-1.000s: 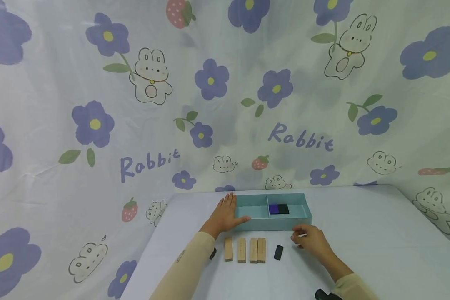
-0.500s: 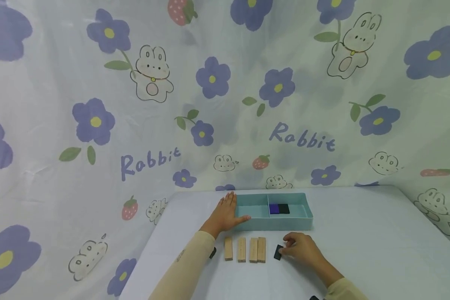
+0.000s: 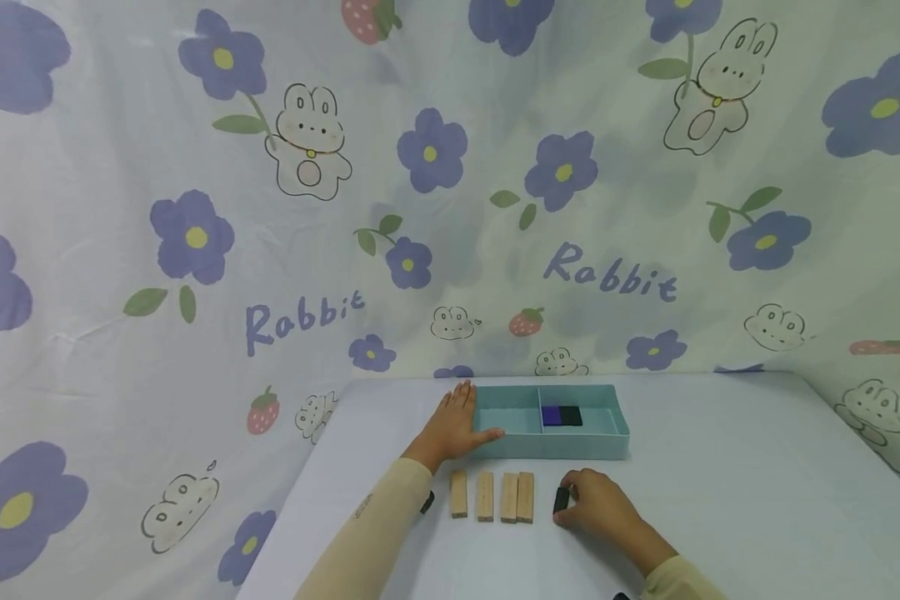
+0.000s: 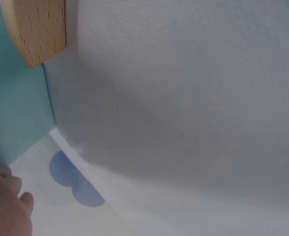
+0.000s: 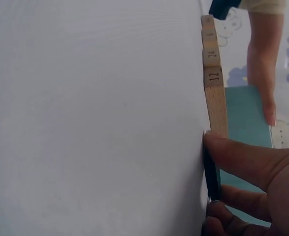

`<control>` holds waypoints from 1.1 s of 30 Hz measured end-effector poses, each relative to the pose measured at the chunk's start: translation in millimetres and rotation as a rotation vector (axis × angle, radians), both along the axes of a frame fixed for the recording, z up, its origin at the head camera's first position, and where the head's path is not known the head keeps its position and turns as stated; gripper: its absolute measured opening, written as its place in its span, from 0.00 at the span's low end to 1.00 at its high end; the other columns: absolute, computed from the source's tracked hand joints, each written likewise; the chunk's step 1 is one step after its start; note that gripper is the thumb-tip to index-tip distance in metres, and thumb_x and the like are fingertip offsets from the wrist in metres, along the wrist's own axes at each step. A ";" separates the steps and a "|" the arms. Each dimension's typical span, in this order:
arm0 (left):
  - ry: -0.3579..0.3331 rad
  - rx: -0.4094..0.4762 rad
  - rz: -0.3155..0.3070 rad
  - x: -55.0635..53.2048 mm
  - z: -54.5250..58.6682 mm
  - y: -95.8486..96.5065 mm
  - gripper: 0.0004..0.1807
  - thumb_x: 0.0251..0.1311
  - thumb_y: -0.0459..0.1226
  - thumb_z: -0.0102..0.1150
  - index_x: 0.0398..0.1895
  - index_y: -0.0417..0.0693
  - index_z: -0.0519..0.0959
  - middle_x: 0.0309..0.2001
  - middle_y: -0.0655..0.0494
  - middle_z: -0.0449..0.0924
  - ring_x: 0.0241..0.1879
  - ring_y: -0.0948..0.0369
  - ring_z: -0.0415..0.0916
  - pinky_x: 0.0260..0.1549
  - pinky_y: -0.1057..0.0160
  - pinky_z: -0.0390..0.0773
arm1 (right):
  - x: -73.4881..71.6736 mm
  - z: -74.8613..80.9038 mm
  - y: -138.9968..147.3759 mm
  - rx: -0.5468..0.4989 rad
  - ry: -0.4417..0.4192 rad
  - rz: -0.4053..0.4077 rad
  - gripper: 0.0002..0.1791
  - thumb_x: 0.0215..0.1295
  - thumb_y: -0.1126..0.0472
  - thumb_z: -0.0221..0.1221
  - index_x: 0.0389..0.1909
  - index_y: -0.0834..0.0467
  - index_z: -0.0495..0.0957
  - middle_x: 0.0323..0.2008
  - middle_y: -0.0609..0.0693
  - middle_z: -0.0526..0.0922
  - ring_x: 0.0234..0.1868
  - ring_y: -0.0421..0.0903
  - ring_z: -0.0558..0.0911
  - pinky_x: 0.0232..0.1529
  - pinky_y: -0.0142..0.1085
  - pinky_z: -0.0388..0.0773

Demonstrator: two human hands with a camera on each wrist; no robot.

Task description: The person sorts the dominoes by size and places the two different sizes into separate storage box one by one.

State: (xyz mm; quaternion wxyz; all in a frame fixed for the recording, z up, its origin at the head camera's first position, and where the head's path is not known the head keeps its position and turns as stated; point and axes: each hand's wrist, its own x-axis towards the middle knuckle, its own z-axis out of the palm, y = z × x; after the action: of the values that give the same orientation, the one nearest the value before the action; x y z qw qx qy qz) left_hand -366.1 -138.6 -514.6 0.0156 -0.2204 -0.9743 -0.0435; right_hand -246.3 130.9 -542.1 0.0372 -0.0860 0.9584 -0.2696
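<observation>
My right hand pinches a small black rectangular tile at the table surface. In the right wrist view, the thumb is at one end of the dark tile and a fingertip is near the other. My left hand rests on the left end of a pale teal divided box, fingers extended and thumb over the front rim. In its right compartment lie a purple tile and a black tile, side by side.
Several wooden blocks lie in a row before the box; the two rightmost touch. Their ends show numbers, such as 12 on one block. A small dark object shows beside the left sleeve. A patterned curtain hangs behind the table.
My right hand has come down and left from near the box's front right corner and taken hold of the black tile, which now looks turned more upright. The left hand stays on the box.
</observation>
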 end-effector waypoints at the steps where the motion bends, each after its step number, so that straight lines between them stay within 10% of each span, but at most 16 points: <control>1: -0.001 0.000 0.000 0.1 0.5 0.2 0.67 0.50 0.81 0.23 0.76 0.34 0.42 0.76 0.40 0.37 0.75 0.49 0.35 0.71 0.51 0.40 | 0.0 0.6 0.2 -0.003 0.001 0.001 0.27 0.36 0.51 0.79 0.39 0.58 0.83 0.26 0.44 0.74 0.28 0.43 0.73 0.30 0.41 0.74; 33: -0.009 0.020 0.006 1.5 -0.3 -0.2 0.66 0.51 0.80 0.25 0.76 0.34 0.42 0.76 0.40 0.39 0.75 0.49 0.36 0.71 0.51 0.40 | -3.0 8.3 13.9 -0.323 0.000 -0.021 0.29 0.41 0.70 0.75 0.49 0.59 0.81 0.33 0.49 0.78 0.32 0.44 0.79 0.26 0.36 0.79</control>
State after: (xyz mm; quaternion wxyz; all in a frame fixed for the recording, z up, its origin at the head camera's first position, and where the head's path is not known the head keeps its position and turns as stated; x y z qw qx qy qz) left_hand -364.6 -138.7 -514.9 0.0137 -0.2171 -0.9746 -0.0540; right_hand -249.3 144.8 -533.8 0.0200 -0.0810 0.9035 -0.4204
